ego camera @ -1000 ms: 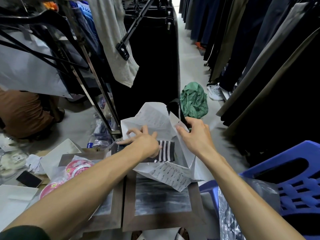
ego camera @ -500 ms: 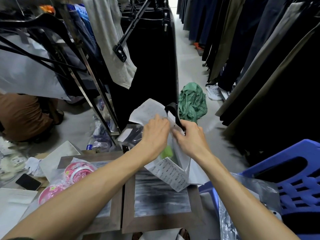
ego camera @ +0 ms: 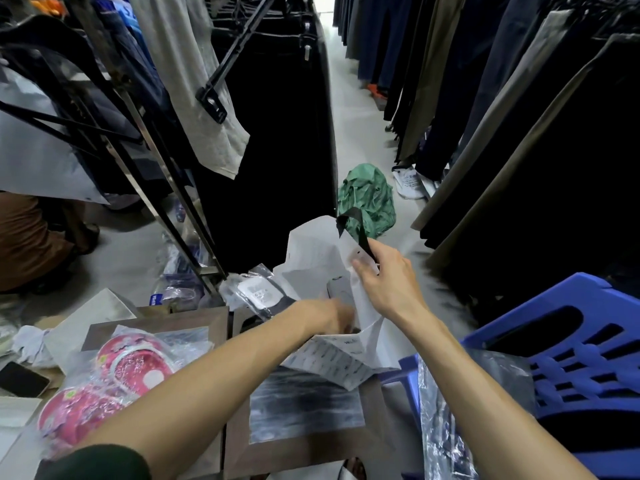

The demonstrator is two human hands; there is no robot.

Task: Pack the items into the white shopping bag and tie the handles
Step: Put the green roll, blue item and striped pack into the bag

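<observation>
Bag [ego camera: 313, 247], white, crinkled paper with printed text, black ribbon handle [ego camera: 360, 230]: stands at centre on brown framed tabletop [ego camera: 304, 448], mouth open upward, long axis upright, handle toward 12 o'clock. Changes from half a second ago: left hand [ego camera: 329, 318] has left the rim and reached down into the mouth, fingers blurred, grip cannot be told; right hand [ego camera: 388, 278] remains at the 3 o'clock rim, fingers pinching the paper edge beside the handle. Packet [ego camera: 258, 294], clear glossy plastic, flat, lies touching bag at 9 o'clock. Pink round items [ego camera: 131, 362], plastic-wrapped, at 8 o'clock.
</observation>
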